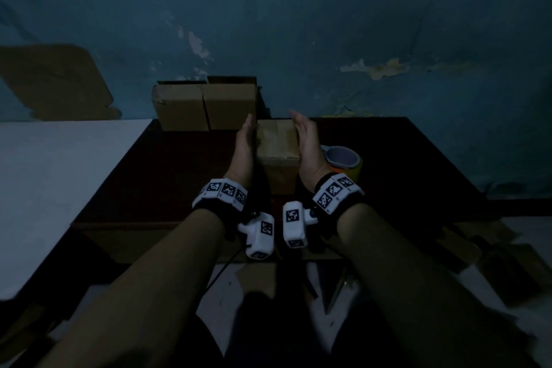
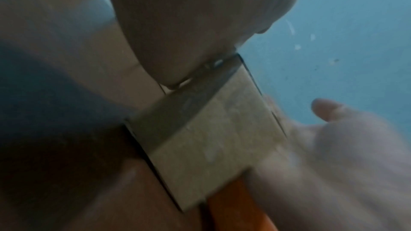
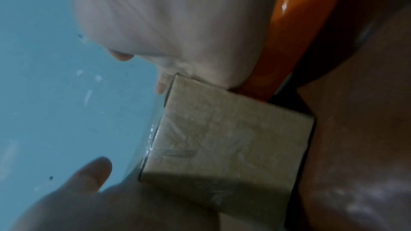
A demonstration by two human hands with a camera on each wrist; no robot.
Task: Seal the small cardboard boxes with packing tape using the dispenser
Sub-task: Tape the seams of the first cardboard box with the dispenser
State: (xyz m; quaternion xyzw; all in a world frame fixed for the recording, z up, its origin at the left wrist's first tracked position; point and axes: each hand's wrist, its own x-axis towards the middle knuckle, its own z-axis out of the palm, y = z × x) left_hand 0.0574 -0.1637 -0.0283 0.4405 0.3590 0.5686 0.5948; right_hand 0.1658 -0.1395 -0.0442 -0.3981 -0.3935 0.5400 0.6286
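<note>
Here, small cardboard box on dark table, flanked by left hand and right hand, both flat-palmed, fingers straight. Tape dispenser just right of box.

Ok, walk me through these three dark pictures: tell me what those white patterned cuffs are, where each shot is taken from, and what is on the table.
No machine here: a person works with bare hands. The white patterned cuffs are wristbands carrying small cameras. The wide picture comes from a camera on the head, looking down. The other two come from the wrists, looking along each palm.

The left hand and right hand stand flat, fingers straight, against the two sides of a small cardboard box on the dark table. Glossy tape already shows on its top. The orange tape dispenser sits beside the right wrist, untouched. Two more boxes stand behind, by the blue wall.
</note>
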